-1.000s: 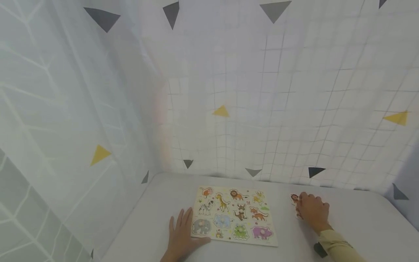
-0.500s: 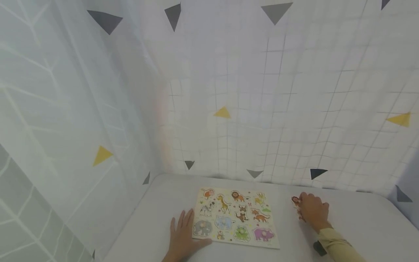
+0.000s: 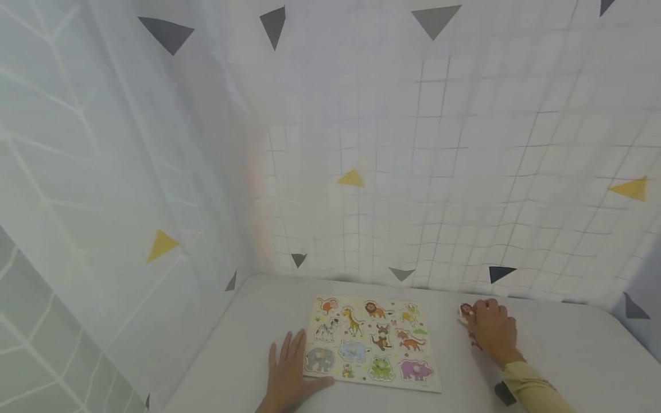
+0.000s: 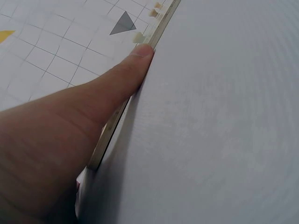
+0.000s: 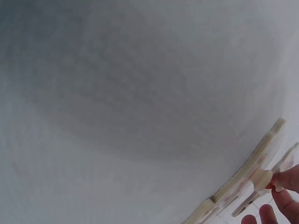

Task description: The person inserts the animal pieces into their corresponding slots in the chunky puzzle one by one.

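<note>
Clearly apart, the hands flank the puzzle board (image 3: 397,383): the left hand (image 3: 289,374), fingers spread, touches its lower left corner, while the right hand (image 3: 494,331), well to its right, pinches an animal piece (image 3: 466,310) (largely hidden by knuckles). The right wrist view crops those fingers; which pieces lie underneath cannot be told.

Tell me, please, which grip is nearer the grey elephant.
Left: the left grip is beside the grey elephant; the right grip is beyond the opposite edge of the board.
</note>
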Demonstrator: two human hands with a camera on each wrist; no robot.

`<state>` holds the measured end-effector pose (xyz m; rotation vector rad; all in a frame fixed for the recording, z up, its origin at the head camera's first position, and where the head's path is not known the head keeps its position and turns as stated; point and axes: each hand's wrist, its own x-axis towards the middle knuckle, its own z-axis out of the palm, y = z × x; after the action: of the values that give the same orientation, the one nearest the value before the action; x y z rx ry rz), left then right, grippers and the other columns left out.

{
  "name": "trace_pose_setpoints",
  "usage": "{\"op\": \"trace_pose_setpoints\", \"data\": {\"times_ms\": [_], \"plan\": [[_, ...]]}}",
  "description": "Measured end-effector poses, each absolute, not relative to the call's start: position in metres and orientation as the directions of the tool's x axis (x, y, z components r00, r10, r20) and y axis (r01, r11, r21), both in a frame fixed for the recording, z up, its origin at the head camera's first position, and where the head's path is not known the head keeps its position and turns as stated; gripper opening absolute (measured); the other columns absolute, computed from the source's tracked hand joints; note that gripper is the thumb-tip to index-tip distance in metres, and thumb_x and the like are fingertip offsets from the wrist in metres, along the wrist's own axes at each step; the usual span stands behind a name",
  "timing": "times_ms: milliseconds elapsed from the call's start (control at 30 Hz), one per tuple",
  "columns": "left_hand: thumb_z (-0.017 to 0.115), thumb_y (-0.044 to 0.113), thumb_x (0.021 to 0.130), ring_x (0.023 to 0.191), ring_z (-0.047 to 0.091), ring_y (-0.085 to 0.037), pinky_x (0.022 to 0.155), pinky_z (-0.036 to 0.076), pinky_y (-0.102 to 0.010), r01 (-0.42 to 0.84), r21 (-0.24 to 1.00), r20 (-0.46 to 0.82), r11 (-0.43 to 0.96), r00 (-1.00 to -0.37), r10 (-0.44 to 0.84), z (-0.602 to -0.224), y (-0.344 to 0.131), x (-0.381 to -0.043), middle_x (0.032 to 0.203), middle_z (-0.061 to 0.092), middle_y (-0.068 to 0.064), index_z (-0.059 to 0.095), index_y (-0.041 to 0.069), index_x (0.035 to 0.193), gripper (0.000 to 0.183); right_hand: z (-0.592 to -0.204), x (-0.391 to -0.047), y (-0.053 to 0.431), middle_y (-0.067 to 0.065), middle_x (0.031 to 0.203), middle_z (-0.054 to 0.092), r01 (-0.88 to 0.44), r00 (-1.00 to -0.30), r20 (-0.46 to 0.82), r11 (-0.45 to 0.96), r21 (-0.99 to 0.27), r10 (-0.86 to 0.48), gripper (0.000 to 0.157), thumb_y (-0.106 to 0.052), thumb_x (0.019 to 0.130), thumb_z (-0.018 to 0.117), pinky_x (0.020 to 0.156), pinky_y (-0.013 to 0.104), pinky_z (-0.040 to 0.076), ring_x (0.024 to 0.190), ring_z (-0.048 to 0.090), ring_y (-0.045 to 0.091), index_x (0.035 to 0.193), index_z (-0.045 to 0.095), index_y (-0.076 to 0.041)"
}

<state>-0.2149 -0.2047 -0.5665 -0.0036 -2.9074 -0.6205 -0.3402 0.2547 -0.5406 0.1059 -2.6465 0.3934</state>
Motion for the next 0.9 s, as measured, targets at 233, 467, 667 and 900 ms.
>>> {"op": "trace_pose_setpoints", "data": {"times_ms": [233,467,667,900], "plan": [[0.068,0.092,0.063,0.158,0.025,-0.039,0.127,0.008,-0.073,0.027,0.378,0.157,0.925,-0.987,-0.035,-0.570,-0.206,-0.216,0.168,0.036,-0.010,0.033,0.009,0.160,0.133,-0.536,-0.343,0.246,0.030,0.094,0.067,-0.202,-0.879,0.476,0.934,-0.295,-0.040,0.018,-0.008,0.092,0.069,0.060,0.060,0.052,0.082,0.063,0.047,0.095,0.063,0.008],[0.071,0.089,0.063,0.158,0.025,-0.041,0.126,0.006,-0.074,0.042,0.407,0.165,0.913,-0.986,-0.028,-0.566,-0.205,-0.215,0.167,0.036,-0.013,0.033,0.007,0.159,0.132,-0.535,-0.346,0.233,0.024,0.089,0.068,-0.261,-0.869,0.486,0.921,-0.290,-0.093,0.015,-0.006,0.091,0.069,0.057,0.051,0.053,0.073,0.064,0.036,0.096,0.065,0.007],[0.069,0.090,0.064,0.158,0.025,-0.039,0.127,0.007,-0.073,0.041,0.387,0.174,0.921,-0.984,-0.029,-0.570,-0.207,-0.216,0.168,0.036,-0.010,0.033,0.008,0.160,0.132,-0.531,-0.347,0.217,0.022,0.092,0.068,-0.289,-0.873,0.476,0.899,-0.329,-0.107,0.014,-0.008,0.090,0.070,0.060,0.048,0.053,0.075,0.063,0.032,0.095,0.065,0.004],[0.069,0.090,0.064,0.158,0.026,-0.040,0.126,0.008,-0.073,0.045,0.389,0.176,0.920,-0.984,-0.026,-0.570,-0.207,-0.216,0.167,0.037,-0.011,0.034,0.008,0.160,0.131,-0.528,-0.347,0.198,0.018,0.093,0.064,-0.289,-0.885,0.454,0.886,-0.364,-0.103,0.016,-0.010,0.088,0.072,0.057,0.037,0.049,0.073,0.058,0.023,0.095,0.062,0.001]]}}
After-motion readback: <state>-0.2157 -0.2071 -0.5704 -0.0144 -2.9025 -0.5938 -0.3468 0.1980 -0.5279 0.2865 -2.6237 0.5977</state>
